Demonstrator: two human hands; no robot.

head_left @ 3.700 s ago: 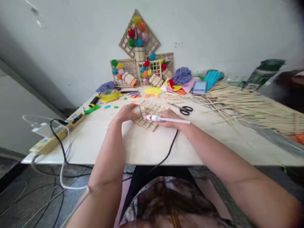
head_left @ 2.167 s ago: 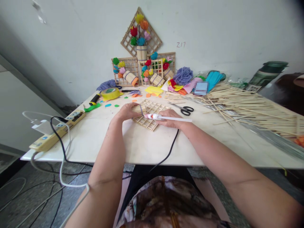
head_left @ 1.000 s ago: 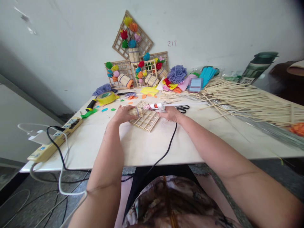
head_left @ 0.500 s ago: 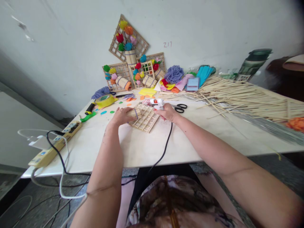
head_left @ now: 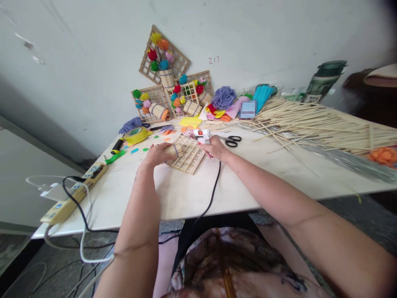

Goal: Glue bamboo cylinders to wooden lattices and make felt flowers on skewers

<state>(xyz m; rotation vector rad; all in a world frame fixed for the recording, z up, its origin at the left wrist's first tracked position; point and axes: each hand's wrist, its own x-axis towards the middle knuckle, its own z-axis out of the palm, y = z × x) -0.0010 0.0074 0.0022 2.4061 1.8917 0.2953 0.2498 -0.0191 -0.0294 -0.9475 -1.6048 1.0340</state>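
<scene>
My left hand point(head_left: 158, 154) is wrapped round a small cylinder of wooden sticks point(head_left: 176, 150) tied with a purple band. Under and beside it, a square lattice of sticks point(head_left: 192, 159) lies on the table. In my right hand point(head_left: 216, 148) is a white glue gun point(head_left: 202, 135), its nozzle pointing left over the lattice's far edge. Its black cord point(head_left: 216, 186) runs down off the table's front. Whether the nozzle touches anything, I cannot tell. Black-handled scissors point(head_left: 232, 141) lie just right of the glue gun.
Finished lattices with bright flowers point(head_left: 163, 54) lean on the wall. Many loose sticks point(head_left: 297, 124) cover the right side, near purple yarn point(head_left: 225, 97). At left are yellow tape point(head_left: 135, 134), a cutter knife point(head_left: 118, 146) and a power strip point(head_left: 74, 192) with cables.
The whole view has shifted slightly. Both hands keep their holds on the stick cylinder and the glue gun, with hardly any movement between them.
</scene>
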